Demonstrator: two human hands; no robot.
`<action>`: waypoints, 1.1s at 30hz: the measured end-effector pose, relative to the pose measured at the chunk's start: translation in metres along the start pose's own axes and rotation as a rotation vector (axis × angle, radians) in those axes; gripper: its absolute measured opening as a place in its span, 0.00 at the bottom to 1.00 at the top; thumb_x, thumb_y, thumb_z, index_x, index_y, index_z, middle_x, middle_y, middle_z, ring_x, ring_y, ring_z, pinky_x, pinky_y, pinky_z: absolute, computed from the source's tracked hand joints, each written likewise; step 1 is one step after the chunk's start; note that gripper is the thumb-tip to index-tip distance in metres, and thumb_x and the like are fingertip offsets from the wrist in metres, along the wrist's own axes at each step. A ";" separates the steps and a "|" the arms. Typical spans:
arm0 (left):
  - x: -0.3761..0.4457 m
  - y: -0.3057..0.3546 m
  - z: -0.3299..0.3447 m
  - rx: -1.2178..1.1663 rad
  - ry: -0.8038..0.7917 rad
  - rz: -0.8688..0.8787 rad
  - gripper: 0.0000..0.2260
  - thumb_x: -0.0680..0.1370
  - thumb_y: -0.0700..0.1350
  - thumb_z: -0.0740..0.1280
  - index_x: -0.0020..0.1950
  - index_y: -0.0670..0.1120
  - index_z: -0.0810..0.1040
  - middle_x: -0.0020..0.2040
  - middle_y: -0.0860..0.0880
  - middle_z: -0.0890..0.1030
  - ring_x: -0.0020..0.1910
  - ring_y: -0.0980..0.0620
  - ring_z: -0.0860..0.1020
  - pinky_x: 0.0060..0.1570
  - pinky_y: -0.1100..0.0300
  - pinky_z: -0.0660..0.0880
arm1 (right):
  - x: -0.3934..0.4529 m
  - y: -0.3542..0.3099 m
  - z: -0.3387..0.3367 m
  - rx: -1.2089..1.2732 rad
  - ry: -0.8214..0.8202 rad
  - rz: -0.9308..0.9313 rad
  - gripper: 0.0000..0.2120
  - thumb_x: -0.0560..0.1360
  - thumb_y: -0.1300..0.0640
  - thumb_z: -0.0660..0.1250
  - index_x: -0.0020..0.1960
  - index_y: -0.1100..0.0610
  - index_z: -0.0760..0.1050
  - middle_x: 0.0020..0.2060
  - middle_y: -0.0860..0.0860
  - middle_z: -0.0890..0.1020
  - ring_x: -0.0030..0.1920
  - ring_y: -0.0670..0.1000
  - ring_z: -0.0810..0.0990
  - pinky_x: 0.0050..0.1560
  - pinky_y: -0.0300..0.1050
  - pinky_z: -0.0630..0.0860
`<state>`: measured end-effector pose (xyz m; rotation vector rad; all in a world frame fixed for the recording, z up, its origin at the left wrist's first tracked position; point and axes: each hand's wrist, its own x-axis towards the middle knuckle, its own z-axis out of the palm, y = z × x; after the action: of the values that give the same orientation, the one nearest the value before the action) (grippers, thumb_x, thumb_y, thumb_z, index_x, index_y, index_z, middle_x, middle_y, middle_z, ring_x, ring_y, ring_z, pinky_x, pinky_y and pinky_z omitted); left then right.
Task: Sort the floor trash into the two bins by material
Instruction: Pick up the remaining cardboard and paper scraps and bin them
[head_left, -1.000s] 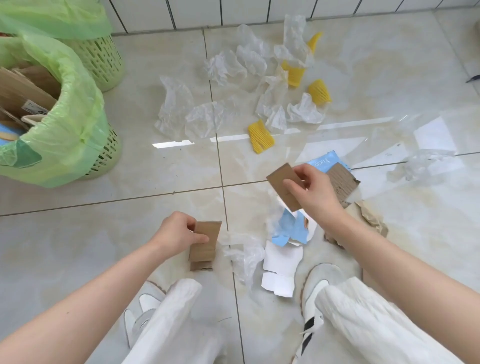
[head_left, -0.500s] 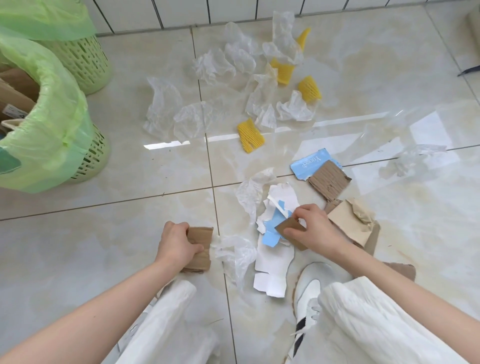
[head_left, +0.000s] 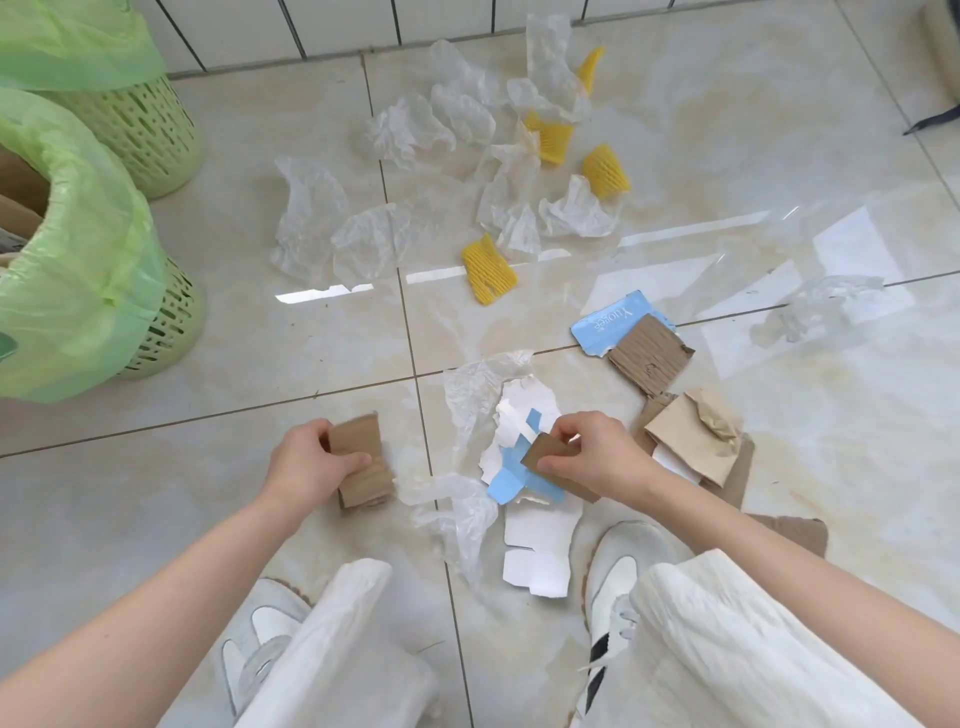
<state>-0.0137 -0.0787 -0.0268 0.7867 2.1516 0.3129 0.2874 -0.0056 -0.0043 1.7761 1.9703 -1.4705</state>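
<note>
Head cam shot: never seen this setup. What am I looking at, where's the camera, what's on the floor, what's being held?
There is no robot here. A person crouches on a tiled floor, and a wide-angle camera worn on their head looks forward and down, so you see their own arms, knees and shoes.

The left hand holds a small stack of brown cardboard pieces. The right hand pinches another cardboard scrap over a pile of torn white and blue paper; both grips are closed on cardboard.

Further out lie crumpled clear plastic sheets, yellow foam nets, a blue printed card and more corrugated cardboard.

At the left stand two green bins with green liners; the nearer bin already has cardboard in it.
</note>
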 end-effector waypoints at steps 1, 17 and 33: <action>0.003 0.001 -0.004 -0.043 0.013 -0.010 0.10 0.67 0.42 0.77 0.39 0.43 0.76 0.36 0.46 0.78 0.38 0.44 0.76 0.37 0.55 0.70 | -0.001 0.002 -0.004 0.031 0.006 0.013 0.07 0.69 0.58 0.69 0.35 0.55 0.73 0.34 0.49 0.76 0.36 0.49 0.74 0.33 0.40 0.68; -0.037 0.092 0.028 -0.377 -0.282 0.179 0.20 0.71 0.35 0.73 0.60 0.49 0.75 0.51 0.50 0.82 0.48 0.49 0.83 0.46 0.57 0.79 | -0.010 0.046 -0.061 0.298 0.125 0.174 0.18 0.70 0.55 0.73 0.59 0.52 0.76 0.49 0.53 0.81 0.48 0.52 0.82 0.43 0.44 0.77; -0.042 0.111 0.122 0.242 -0.286 0.326 0.02 0.74 0.43 0.67 0.45 0.45 0.76 0.62 0.47 0.65 0.61 0.45 0.67 0.55 0.56 0.70 | 0.075 0.050 -0.120 -0.247 0.237 0.212 0.13 0.70 0.52 0.70 0.51 0.54 0.71 0.64 0.57 0.67 0.66 0.62 0.61 0.61 0.54 0.66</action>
<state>0.1474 -0.0236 -0.0286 1.2467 1.8098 0.0959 0.3639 0.1227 -0.0176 2.0453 1.8918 -0.9466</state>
